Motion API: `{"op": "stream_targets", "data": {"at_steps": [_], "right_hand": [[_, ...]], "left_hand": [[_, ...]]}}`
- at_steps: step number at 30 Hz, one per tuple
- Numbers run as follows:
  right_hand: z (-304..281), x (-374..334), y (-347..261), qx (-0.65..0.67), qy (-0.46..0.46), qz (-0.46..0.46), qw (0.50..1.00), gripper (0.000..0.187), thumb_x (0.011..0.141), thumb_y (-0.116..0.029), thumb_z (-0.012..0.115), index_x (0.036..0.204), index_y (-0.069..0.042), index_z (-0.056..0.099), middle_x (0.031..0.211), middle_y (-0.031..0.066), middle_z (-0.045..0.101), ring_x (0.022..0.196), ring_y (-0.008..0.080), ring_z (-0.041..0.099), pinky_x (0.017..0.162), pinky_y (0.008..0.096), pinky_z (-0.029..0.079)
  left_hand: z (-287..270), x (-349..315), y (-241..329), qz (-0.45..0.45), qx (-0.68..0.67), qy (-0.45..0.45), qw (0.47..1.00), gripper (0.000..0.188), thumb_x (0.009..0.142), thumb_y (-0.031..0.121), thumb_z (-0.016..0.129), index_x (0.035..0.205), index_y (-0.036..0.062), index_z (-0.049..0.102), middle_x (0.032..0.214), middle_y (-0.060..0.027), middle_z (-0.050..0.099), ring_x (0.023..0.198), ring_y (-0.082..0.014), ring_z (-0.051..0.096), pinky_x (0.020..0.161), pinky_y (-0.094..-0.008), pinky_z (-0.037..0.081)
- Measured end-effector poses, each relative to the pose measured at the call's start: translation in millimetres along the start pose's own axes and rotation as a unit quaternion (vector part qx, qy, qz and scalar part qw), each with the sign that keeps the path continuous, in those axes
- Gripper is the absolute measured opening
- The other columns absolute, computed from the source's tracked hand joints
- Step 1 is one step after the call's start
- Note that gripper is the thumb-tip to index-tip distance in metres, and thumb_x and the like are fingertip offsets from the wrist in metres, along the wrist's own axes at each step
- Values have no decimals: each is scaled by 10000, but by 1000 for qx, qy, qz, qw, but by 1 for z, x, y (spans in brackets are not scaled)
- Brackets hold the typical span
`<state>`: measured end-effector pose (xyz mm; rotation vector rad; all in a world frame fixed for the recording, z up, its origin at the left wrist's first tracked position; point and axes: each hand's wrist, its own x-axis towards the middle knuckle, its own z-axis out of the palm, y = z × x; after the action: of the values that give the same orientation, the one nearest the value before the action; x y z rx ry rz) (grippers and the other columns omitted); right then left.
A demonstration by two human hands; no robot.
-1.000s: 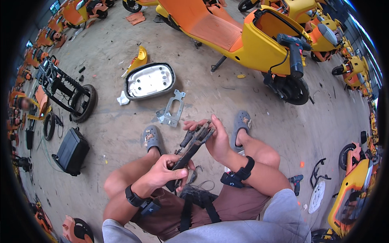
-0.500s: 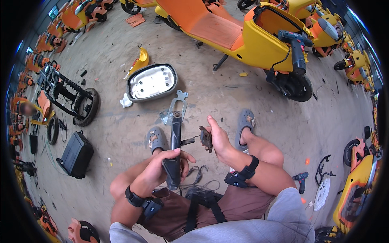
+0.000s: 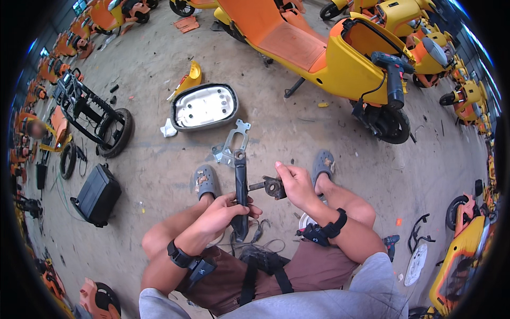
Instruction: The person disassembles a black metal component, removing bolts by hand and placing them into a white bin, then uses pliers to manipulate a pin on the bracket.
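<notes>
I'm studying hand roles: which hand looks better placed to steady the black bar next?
Probably the left grip: it holds the black bar, while the right grip is occupied with the small metal bracket beside it.

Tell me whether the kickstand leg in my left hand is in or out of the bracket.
Out: the kickstand leg stands apart from the bracket, its holed end free, with a spring between them.

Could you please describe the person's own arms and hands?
The left hand and right hand are ungloved. Each wrist wears a black strap and a small, dark, boxy device; the left one bears a white marking. Short grey fabric sleeves cover the upper arms.
</notes>
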<state>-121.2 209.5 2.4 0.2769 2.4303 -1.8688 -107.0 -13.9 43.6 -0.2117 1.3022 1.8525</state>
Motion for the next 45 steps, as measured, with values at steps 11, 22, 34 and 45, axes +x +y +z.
{"op": "stream_targets", "data": {"at_steps": [11,22,34,45], "right_hand": [[3,-13,-12,-35,32,-30,998,534,969,-407,521,675,39,530,532,147,439,487,218,381,505,378,356],[-7,-25,-28,-128,69,-178,973,377,920,-276,563,649,-14,550,605,165,547,575,368,556,536,433,422],[-12,-20,-25,-96,-13,-87,992,324,894,-281,549,722,-23,642,655,177,604,614,377,598,574,435,452],[3,-9,12,-126,-78,-98,984,231,662,-201,580,634,6,681,627,211,633,653,396,647,628,481,513]], "left_hand": [[-2,8,-9,13,-93,66,993,75,890,46,626,866,-18,595,695,-90,628,558,-178,624,538,-322,553],[13,20,-18,80,57,156,983,197,944,125,546,908,-62,594,683,-137,651,577,-214,655,546,-313,545],[11,29,-24,187,345,185,901,234,914,178,658,844,-38,603,602,-49,608,548,-72,553,482,-259,423],[29,-3,-31,231,564,94,787,554,875,404,635,1279,36,544,1150,-216,583,984,-356,598,823,-471,518]]}}
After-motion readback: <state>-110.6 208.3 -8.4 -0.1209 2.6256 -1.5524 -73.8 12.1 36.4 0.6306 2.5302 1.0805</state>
